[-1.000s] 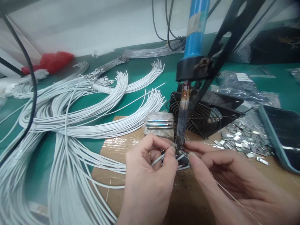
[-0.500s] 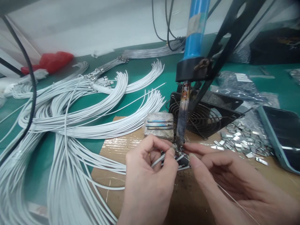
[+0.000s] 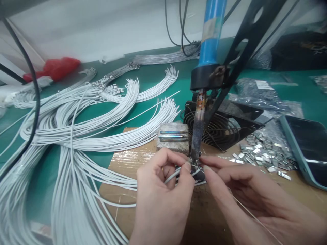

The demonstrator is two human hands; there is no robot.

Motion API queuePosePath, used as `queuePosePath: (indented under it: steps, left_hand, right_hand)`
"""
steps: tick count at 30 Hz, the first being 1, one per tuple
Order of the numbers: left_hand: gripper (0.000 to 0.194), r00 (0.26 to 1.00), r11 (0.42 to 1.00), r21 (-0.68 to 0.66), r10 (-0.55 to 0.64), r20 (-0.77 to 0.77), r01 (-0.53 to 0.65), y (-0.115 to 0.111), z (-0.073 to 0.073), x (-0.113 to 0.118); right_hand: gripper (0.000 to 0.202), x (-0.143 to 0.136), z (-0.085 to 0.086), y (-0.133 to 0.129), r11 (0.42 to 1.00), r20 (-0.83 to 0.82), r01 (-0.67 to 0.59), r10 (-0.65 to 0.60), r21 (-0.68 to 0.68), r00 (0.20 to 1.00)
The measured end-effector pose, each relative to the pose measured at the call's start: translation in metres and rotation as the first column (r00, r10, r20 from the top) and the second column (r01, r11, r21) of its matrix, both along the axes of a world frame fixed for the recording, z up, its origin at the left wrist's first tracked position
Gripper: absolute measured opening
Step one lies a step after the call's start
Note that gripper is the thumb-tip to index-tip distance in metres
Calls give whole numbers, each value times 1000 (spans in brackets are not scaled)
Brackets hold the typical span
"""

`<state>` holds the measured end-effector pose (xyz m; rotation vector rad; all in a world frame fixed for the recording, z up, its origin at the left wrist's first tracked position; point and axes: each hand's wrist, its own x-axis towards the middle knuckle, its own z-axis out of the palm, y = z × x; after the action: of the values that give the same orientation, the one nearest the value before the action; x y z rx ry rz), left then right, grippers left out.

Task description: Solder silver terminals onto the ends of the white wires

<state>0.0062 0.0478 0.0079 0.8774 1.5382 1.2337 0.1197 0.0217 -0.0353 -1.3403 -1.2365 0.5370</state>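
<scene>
Edged slightly inward with the right hand point(image 3: 251, 187), near the soldering iron point(image 3: 198, 132).
Pinching a white cable point(image 3: 171, 176) beside its tip with the left hand point(image 3: 163, 197); cannot tell if gripping the thin wire point(image 3: 255, 217) at right. Apparently aligning ends, calling for steadiness.

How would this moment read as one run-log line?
left hand: pinching white wire | right hand: holding thin strand | soldering iron: between hands

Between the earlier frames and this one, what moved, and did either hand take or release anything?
Nothing visibly moved beyond a slight drift of the view, and nothing was taken or let go. The left hand still pinches a white wire, the right hand a thin wire, both beside the iron.
</scene>
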Motion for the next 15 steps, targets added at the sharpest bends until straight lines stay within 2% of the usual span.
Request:
queuePosePath:
  steps: [7,15]
  left_hand:
    - [7,1000,1000,14,3,-24,-3,-2,-1,-3]
    - [9,996,997,31,-62,-65,64,-5,-1,-7]
  right_hand:
    - [13,0,-1,-1,1000,13,17,-17,-13,1000]
    - [14,1,1,-1,1000,15,-8,8,-17,1000]
